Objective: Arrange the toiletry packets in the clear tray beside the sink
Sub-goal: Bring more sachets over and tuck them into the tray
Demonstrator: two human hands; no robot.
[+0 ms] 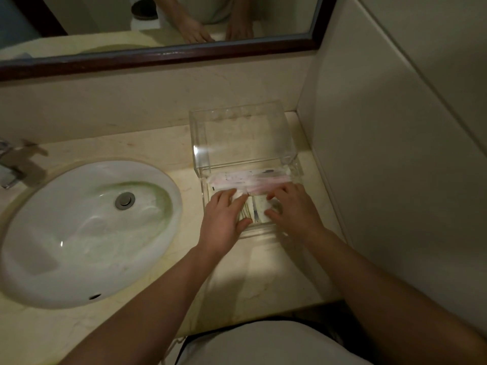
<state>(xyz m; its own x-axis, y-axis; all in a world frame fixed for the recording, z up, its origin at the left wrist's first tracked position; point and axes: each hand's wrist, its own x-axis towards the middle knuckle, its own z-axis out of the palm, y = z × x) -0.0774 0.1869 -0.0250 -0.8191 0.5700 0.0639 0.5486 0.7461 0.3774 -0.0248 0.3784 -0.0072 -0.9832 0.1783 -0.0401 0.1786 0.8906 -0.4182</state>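
A clear plastic tray (263,231) sits on the counter right of the sink, with its clear lid (242,133) standing open behind it. Long pink and white packets (247,179) lie across the tray's far side. Smaller pale packets (257,210) fill the near part. My left hand (224,219) lies flat on the left packets, fingers spread, thumb against their near edge. My right hand (292,209) presses on the right packets with its fingers curled over them. Whether either hand grips a packet is hidden by the fingers.
A white oval sink (87,230) with a metal drain fills the left of the beige marble counter (263,275). A chrome tap (10,164) stands at the far left. A dark-framed mirror (158,54) runs along the back; a wall (395,167) closes in on the right.
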